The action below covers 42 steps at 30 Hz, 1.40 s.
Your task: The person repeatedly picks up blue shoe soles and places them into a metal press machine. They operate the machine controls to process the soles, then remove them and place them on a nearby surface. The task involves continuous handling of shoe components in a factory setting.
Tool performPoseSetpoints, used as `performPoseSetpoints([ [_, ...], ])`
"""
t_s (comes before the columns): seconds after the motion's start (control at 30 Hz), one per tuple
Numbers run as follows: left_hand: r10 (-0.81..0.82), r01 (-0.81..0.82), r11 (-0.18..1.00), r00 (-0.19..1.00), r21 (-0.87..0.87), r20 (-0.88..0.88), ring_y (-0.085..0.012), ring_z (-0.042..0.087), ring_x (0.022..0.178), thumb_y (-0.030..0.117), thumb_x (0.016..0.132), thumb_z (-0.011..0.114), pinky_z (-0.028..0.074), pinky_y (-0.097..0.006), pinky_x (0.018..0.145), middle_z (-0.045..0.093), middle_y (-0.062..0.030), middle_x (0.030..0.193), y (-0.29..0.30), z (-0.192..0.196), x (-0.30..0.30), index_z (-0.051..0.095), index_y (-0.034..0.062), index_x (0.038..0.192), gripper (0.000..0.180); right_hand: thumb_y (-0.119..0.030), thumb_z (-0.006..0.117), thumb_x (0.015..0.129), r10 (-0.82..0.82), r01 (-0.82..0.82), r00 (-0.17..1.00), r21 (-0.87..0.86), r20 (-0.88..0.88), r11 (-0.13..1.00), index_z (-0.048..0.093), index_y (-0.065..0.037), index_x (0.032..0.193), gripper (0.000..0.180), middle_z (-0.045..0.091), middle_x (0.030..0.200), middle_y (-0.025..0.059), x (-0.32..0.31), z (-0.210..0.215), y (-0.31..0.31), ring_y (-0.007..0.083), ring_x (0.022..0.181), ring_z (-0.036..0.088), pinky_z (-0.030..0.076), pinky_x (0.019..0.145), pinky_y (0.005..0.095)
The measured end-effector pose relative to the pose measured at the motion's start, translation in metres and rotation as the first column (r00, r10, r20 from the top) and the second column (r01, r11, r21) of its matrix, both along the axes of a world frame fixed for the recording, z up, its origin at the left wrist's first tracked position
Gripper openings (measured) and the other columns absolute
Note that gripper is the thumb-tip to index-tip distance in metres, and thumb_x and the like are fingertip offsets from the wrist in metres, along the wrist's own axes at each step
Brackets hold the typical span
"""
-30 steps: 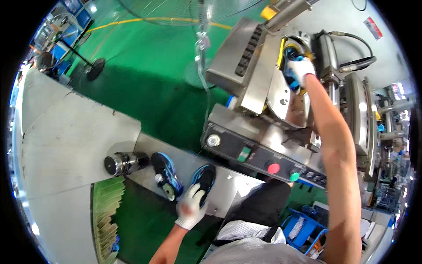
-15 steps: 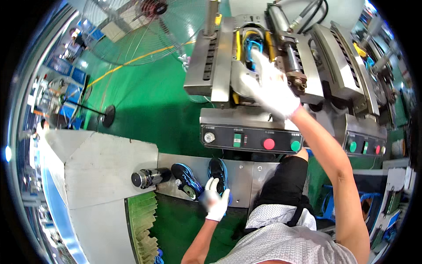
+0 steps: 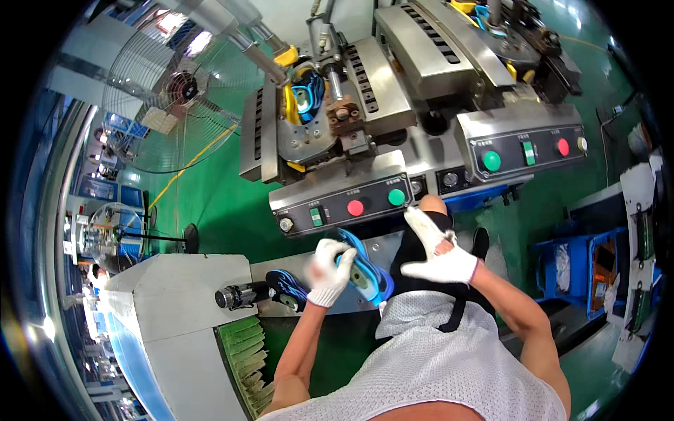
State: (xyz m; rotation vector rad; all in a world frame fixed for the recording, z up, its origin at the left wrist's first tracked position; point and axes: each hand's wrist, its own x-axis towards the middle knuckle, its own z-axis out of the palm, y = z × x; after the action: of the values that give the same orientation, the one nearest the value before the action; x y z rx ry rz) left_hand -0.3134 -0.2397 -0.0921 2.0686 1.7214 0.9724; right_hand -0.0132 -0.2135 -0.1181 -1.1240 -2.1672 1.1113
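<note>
At frame centre my left hand [image 3: 328, 270] grips a blue sole [image 3: 361, 263], my right hand [image 3: 439, 254] hovers open beside it; another sole [image 3: 307, 98] already sits in the press [image 3: 316, 133], one [image 3: 286, 288] waits.

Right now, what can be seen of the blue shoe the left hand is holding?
The blue shoe is a dark-blue upper with a bright blue rim and a pale grey-green inside. It is tilted, its opening turned toward the camera. The gloved left hand grips its left side, covering part of it. The gloved right hand, fingers spread, is close on the right but apart from it. It hangs above the grey metal shelf, below the control panel.
</note>
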Motion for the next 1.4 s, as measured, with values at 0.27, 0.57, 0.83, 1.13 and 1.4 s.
performPoseSetpoints([
  [0.27, -0.493, 0.534, 0.844, 0.811, -0.053, 0.314, -0.0234, 0.067, 0.083, 0.004, 0.094, 0.070, 0.053, -0.036, 0.077, 0.067, -0.0114, 0.091, 0.027, 0.037, 0.227, 0.070, -0.0003, 0.093, 0.004, -0.052, 0.089, 0.077, -0.426, 0.431, 0.901, 0.054, -0.087, 0.901, 0.026, 0.004, 0.162, 0.120, 0.037, 0.162, 0.0286, 0.097, 0.006, -0.129, 0.0426, 0.152, 0.038, 0.034, 0.126, 0.0451],
  [0.57, -0.881, 0.975, 0.128, 0.028, 0.180, 0.473, -0.0312, 0.063, 0.122, 0.000, 0.079, 0.078, 0.059, -0.042, 0.096, 0.039, -0.0204, 0.157, 0.006, 0.110, 0.425, 0.039, -0.0011, 0.157, 0.087, -0.018, 0.081, 0.088, -0.852, 0.995, -0.071, 0.025, -0.519, -0.098, 0.050, 0.004, 0.148, 0.071, 0.064, 0.136, 0.0154, 0.248, 0.030, -0.188, 0.0271, 0.120, 0.063, 0.046, 0.111, 0.0416],
  [0.83, -0.946, 0.967, 0.248, 0.255, -0.061, 0.199, -0.0363, 0.070, 0.112, 0.010, 0.082, 0.087, 0.062, -0.042, 0.088, 0.059, -0.0221, 0.140, 0.001, -0.007, 0.389, 0.058, 0.0024, 0.139, 0.064, -0.073, 0.077, 0.077, -0.658, 0.680, -0.659, 0.088, -0.364, -0.728, 0.036, 0.008, 0.159, 0.122, 0.048, 0.157, 0.0319, 0.635, 0.054, -0.113, 0.0402, 0.148, 0.045, 0.035, 0.122, 0.0456],
  [1.13, -0.604, 0.675, 0.464, 0.715, -0.573, 0.353, -0.0349, 0.071, 0.109, 0.022, 0.095, 0.077, 0.061, -0.042, 0.086, 0.061, -0.0224, 0.135, -0.014, -0.092, 0.290, 0.060, 0.0017, 0.137, 0.049, -0.054, 0.081, 0.088, -0.707, 0.696, -0.483, 0.717, 0.516, 0.047, 0.054, -0.007, 0.151, 0.083, 0.064, 0.143, 0.0148, 0.852, 0.044, -0.137, 0.0277, 0.122, 0.065, 0.056, 0.096, 0.0393],
  [1.4, -0.374, 0.388, 0.813, 0.920, -0.435, 0.122, -0.0350, 0.070, 0.101, 0.024, 0.097, 0.069, 0.056, -0.045, 0.087, 0.071, -0.0142, 0.110, -0.018, -0.069, 0.185, 0.071, 0.0060, 0.114, 0.025, -0.033, 0.071, 0.103, -0.986, 0.964, 0.005, 0.261, 0.167, 0.049, 0.041, 0.009, 0.156, 0.074, 0.058, 0.149, 0.0272, 0.479, -0.080, -0.094, 0.0290, 0.117, 0.071, 0.056, 0.104, 0.0375],
])
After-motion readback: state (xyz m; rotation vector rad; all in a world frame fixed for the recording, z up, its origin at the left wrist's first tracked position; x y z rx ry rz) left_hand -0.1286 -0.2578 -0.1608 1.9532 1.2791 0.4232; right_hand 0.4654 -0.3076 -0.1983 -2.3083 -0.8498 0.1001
